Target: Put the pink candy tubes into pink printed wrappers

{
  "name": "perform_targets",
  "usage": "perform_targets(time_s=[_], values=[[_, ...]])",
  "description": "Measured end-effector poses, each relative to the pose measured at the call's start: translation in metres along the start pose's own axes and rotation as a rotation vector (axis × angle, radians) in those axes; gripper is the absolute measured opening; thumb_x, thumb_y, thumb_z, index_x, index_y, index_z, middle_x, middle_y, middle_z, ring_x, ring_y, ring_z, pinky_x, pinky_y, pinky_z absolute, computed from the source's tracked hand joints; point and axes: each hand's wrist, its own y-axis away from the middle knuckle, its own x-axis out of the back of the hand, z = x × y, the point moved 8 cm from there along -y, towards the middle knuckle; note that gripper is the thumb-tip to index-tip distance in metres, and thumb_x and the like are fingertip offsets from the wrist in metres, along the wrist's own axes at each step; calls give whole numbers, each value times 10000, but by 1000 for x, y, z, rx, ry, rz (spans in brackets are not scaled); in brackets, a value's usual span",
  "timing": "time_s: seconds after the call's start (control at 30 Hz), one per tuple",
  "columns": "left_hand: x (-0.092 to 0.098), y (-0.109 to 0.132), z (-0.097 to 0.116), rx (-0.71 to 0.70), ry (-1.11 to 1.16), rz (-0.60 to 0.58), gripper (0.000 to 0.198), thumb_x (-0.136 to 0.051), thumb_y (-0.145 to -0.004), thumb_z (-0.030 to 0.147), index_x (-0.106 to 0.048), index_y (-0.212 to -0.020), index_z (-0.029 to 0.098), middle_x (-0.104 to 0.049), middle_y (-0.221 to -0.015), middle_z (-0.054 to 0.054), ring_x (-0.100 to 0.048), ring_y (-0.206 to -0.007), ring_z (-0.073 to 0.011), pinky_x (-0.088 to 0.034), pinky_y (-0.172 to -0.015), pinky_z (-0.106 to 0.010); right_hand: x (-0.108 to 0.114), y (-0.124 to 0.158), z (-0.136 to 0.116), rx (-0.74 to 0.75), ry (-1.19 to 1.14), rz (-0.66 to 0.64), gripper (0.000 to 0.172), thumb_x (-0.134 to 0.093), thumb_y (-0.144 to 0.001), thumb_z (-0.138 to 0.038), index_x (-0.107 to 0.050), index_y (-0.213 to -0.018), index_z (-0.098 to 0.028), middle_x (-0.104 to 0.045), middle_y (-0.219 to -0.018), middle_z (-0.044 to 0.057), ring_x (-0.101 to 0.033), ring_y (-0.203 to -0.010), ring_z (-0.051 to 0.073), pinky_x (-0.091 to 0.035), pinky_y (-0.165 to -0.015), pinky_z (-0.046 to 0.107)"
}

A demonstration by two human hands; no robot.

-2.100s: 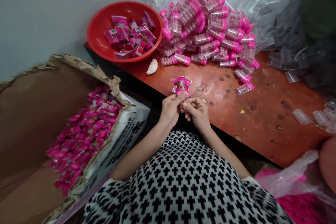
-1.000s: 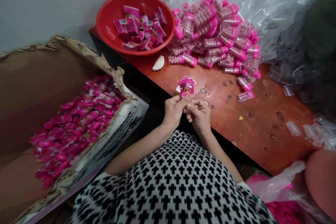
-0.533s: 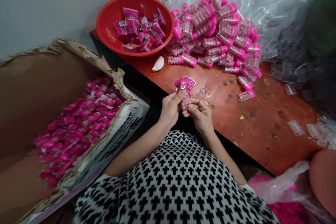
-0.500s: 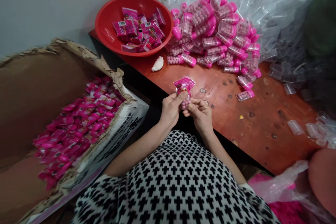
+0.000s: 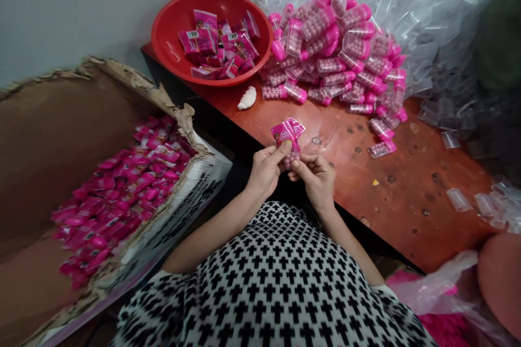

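At the table's near edge both my hands meet around a small clear tube of pink balls [image 5: 291, 160]. My left hand [image 5: 264, 171] is closed, its thumb pressing a glossy pink printed packet [image 5: 283, 131] against the tube's upper part. With thumb and fingertips, my right hand [image 5: 317, 179] pinches the tube's lower end. Another pink printed corner [image 5: 299, 126] shows behind the packet; whether it is a second packet, I cannot tell. Fingers hide parts of the tube.
A red bowl [image 5: 163, 54] of pink packets stands at the back left. Behind my hands are piled pink-capped tubes [image 5: 319, 24]; empty clear tubes [image 5: 458, 199] lie right. A torn cardboard box [image 5: 195, 173] with many pink packets is at left. A white lump [image 5: 247, 98] sits on the red-brown table [image 5: 378, 217].
The pink packet now stands higher above the tube and leans left, with my left thumb on it. My right hand has shifted slightly right. The whole view has moved a little.
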Motion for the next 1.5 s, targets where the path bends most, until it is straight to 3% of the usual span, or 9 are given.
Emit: perform_targets(time_s=[0.33,0.63,0.77,0.87,0.93,1.07,1.17,1.27,1.5], values=[[-2,7,-16,41,70,-41,368,-865,-551,353,-601,-598,100,-545,-540,17,-487,-466,-57,-402,-453,-196,1,-9,13,-21,-120,-2,321,-817,-648,-373,-576,-780,-208,-667,-579,-61,-627,-440,106,-577,-462,233],[-2,6,-5,-18,47,-76,344,-852,-586,347,-604,-616,111,-561,-572,12,-480,-497,-56,-390,-476,-199,-20,-21,13,-44,-104,-70,387,-815,-617,-441,-517,-706,-212,-641,-537,-79,-601,-408,92,-550,-441,212],[22,19,33,-164,83,38,345,-792,-662,456,-650,-751,154,-684,-741,-32,-634,-693,-134,-513,-625,-247,-33,-20,6,-58,-126,-177,381,-813,-611,-450,-555,-756,-210,-653,-565,-71,-634,-464,103,-543,-444,202],[59,40,86,-490,104,275,497,-557,-782,672,-661,-908,202,-725,-1007,-35,-652,-1008,-176,-528,-864,-280,-22,-22,-3,-30,-122,-151,321,-790,-664,-410,-573,-782,-205,-689,-633,-51,-639,-485,94,-530,-445,189],[68,42,100,-557,75,312,622,-446,-779,759,-656,-983,211,-716,-1079,-35,-642,-1061,-187,-506,-936,-299,-8,-26,-7,-5,-102,-96,275,-761,-712,-387,-567,-773,-202,-700,-662,-41,-630,-483,81,-511,-438,172],[47,7,81,-523,-368,174,529,-698,-710,581,-659,-1104,231,-706,-1133,-80,-642,-1085,-245,-460,-1007,-406,13,-30,-8,22,-58,-28,265,-707,-777,-416,-557,-769,-197,-683,-662,-41,-609,-472,65,-485,-429,157],[14,-26,56,-648,-939,14,393,-751,-717,419,-705,-1067,249,-600,-1335,-82,-445,-1339,-289,-246,-1155,-480,14,-26,-5,-6,-15,-52,278,-707,-774,-431,-564,-761,-193,-681,-668,-36,-610,-477,67,-489,-437,164],[0,-47,38,-742,-1293,-7,261,-678,-798,376,-724,-1032,271,-586,-1356,-49,-342,-1405,-307,-79,-1177,-559,14,-24,-5,-33,45,-70,288,-715,-760,-440,-573,-753,-190,-681,-659,-37,-610,-476,68,-489,-443,166],[-1,-48,37,-885,-1484,111,263,-555,-890,399,-729,-1048,281,-655,-1256,-23,-459,-1326,-269,-155,-1180,-536,15,-45,-15,63,184,-63,269,-698,-778,-436,-591,-779,-189,-651,-663,-37,-605,-542,76,-493,-504,184]])
